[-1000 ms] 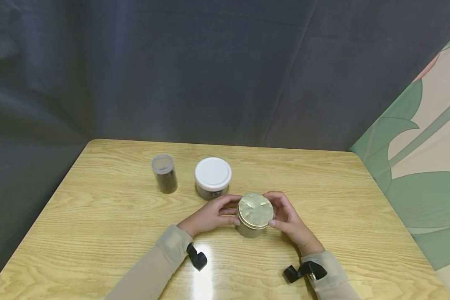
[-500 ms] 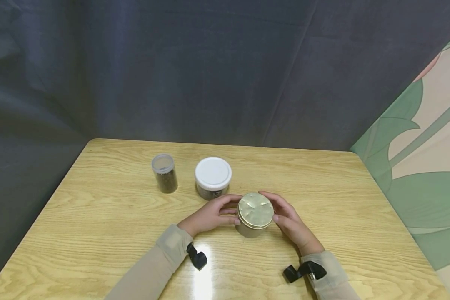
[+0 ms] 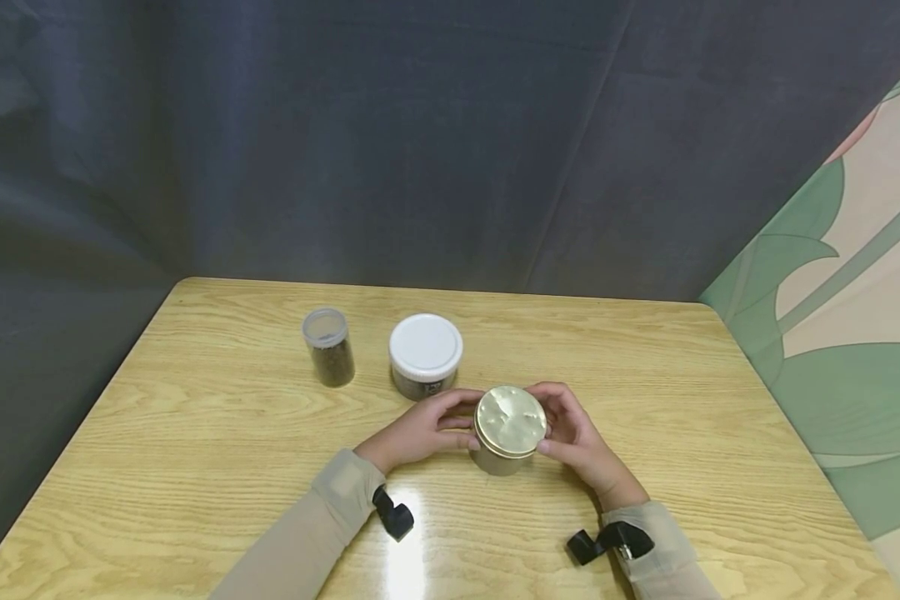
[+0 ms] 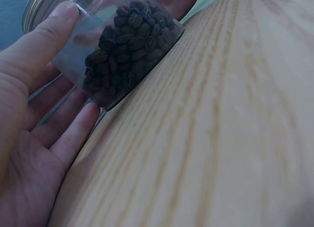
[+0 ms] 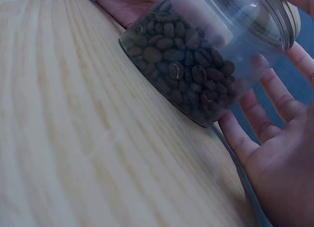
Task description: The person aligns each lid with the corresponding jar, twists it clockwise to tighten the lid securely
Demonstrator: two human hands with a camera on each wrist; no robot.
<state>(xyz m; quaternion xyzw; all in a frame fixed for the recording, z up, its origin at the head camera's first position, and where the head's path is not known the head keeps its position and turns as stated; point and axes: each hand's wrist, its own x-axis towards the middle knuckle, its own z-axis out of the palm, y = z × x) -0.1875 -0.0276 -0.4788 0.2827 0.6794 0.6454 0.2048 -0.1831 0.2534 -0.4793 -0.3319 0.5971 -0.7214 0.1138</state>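
Note:
A clear jar [image 3: 501,463] with a gold metal lid [image 3: 511,419] stands upright on the table. Dark coffee beans [image 4: 135,47] fill its lower part, as the left wrist view shows. My left hand [image 3: 429,423] holds the jar from the left, thumb up near the lid's rim and the other fingers behind. From the right, my right hand [image 3: 583,448] grips the lid's edge between thumb and forefinger. In the right wrist view its lower fingers [image 5: 257,111] spread beside the jar wall.
Behind the left hand stands a wide jar with a white lid [image 3: 426,346]. Farther left is a slim clear container [image 3: 332,354] with dark contents. The wooden table [image 3: 217,400] ends at a dark curtain [image 3: 390,150]; a patterned wall [image 3: 855,358] borders the right.
My right fingers shifted round the lid's edge away from me, then came back. Highlights on the lid have changed, as if it turned slightly. My left hand and the jar stayed put.

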